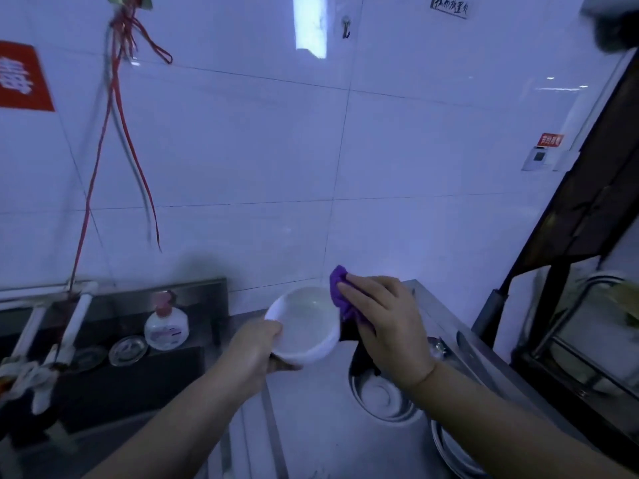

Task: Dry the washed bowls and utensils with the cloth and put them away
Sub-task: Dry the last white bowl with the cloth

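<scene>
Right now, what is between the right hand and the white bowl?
In the head view, the purple cloth lies there: the right hand grips it and holds it at the rim of the white bowl, which the left hand holds.

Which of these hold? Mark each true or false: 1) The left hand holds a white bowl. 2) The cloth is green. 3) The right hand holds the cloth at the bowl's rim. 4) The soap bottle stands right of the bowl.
1) True: the left hand grips the white bowl.
2) False: the cloth is purple.
3) True: the right hand holds it against the bowl's right rim.
4) False: the soap bottle stands left of the bowl.
</scene>
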The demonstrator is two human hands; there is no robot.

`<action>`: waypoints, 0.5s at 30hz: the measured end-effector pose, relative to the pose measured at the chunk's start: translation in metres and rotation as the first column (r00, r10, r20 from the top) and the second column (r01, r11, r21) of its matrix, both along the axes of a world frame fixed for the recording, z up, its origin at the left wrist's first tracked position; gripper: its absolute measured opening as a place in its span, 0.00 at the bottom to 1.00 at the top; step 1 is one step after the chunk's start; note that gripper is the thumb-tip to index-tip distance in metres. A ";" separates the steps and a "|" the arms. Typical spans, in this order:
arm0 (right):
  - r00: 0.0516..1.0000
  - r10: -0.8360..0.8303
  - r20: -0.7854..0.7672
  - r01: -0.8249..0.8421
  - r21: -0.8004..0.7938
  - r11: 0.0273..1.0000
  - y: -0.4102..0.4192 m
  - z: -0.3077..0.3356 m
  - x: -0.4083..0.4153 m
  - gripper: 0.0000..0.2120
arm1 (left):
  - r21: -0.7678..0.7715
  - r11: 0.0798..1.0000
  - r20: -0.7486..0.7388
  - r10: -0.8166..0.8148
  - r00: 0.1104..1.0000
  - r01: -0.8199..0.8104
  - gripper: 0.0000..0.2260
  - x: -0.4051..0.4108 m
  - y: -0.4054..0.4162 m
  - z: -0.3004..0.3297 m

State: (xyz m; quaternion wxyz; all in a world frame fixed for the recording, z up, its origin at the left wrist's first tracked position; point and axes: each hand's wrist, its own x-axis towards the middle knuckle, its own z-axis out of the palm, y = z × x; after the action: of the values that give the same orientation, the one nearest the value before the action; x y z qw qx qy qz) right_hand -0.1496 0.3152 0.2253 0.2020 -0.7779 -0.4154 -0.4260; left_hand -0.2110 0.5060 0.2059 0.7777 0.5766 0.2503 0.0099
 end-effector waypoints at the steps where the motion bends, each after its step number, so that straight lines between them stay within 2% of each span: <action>1: 0.994 0.008 -0.106 0.001 0.085 0.996 0.003 -0.007 -0.007 0.22 | -0.233 0.972 -0.013 0.016 1.000 -0.018 0.12 -0.002 -0.006 -0.007; 3: 0.981 0.063 -0.185 -0.035 0.150 0.988 0.011 -0.021 -0.021 0.23 | -0.534 0.845 -0.010 -0.017 1.000 0.009 0.11 -0.003 -0.017 -0.014; 5: 0.971 0.095 -0.219 -0.056 0.180 0.982 0.019 -0.034 -0.035 0.20 | -0.623 0.781 -0.015 -0.076 0.997 0.050 0.09 -0.004 -0.029 -0.014; 8: 0.972 0.086 -0.220 -0.052 0.154 0.987 0.021 -0.047 -0.043 0.20 | -0.560 0.827 -0.027 -0.078 0.997 0.049 0.14 -0.005 -0.049 -0.016; 11: 0.975 0.116 -0.190 -0.098 0.103 0.990 0.010 -0.051 -0.038 0.21 | -0.392 0.918 -0.104 -0.116 0.988 0.066 0.19 -0.005 -0.064 -0.016; 15: 0.933 0.213 -0.291 -0.149 0.227 0.963 -0.011 -0.041 -0.023 0.20 | -0.211 0.975 -0.183 -0.105 0.977 0.065 0.17 0.004 -0.075 -0.018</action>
State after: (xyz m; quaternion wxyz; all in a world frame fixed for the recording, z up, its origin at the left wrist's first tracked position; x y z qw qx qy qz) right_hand -0.1725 0.3039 0.1848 0.3812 -0.7694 -0.4031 -0.3166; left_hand -0.2072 0.4306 0.1882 0.8045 0.5022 0.2992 -0.1054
